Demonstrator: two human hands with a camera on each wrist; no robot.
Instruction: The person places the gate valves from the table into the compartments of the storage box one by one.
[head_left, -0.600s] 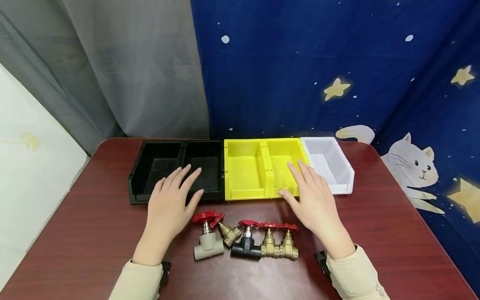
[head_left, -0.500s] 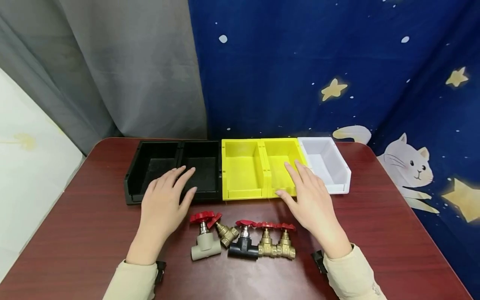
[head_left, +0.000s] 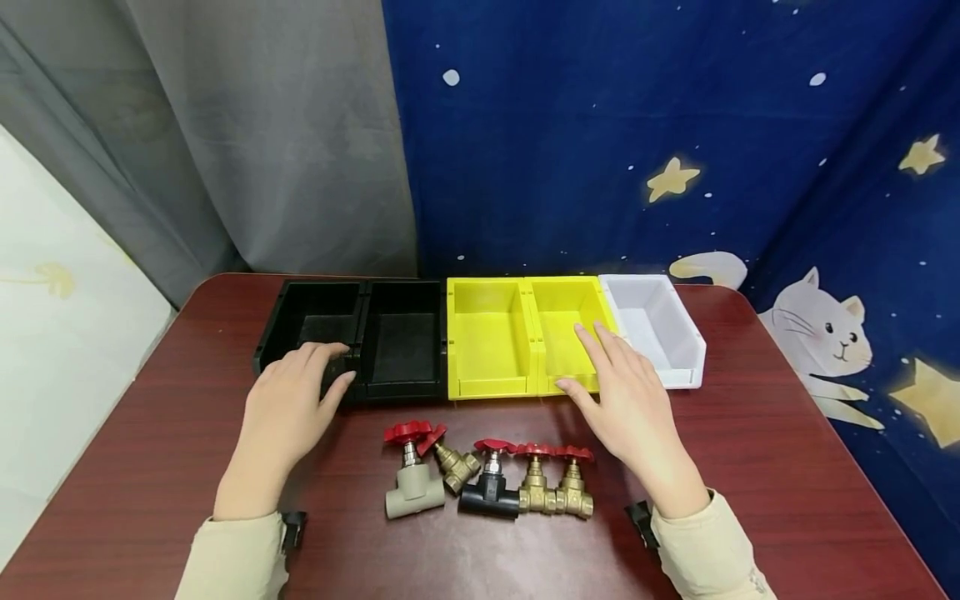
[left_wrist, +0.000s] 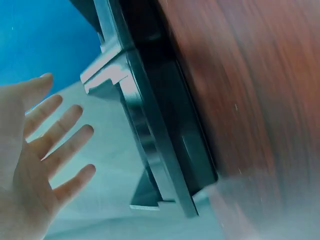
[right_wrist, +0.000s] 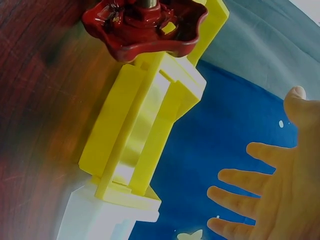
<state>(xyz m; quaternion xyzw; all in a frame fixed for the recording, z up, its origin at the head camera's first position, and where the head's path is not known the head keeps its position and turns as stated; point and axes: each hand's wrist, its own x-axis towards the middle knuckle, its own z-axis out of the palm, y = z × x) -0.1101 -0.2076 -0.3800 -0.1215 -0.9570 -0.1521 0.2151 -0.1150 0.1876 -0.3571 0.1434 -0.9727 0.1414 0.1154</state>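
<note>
My left hand (head_left: pixel 283 410) hovers in front of the leftmost black bin (head_left: pixel 321 310), its fingers spread and apart from the bin in the left wrist view. Over the front of the right yellow bin (head_left: pixel 567 310) hangs my right hand (head_left: pixel 628 400), fingers extended and holding nothing. Between the hands several valves with red handwheels lie in a row: a grey plastic valve (head_left: pixel 415 490), a tilted brass valve (head_left: pixel 457 468), a black valve (head_left: pixel 490 495) and brass valves (head_left: pixel 537 495) at the right. One red handwheel (right_wrist: pixel 145 30) shows large in the right wrist view.
Along the table's back edge the bins stand side by side, including a second black bin (head_left: pixel 406 333), a left yellow bin (head_left: pixel 491 333) and a white bin (head_left: pixel 651 325). Behind them hang a grey curtain (head_left: pixel 300 150) and a blue curtain (head_left: pixel 540 150).
My left hand has moved left, from before the second black bin to the leftmost one. The right hand, valves and bins have stayed in place, apart from a slight shift of the view.
</note>
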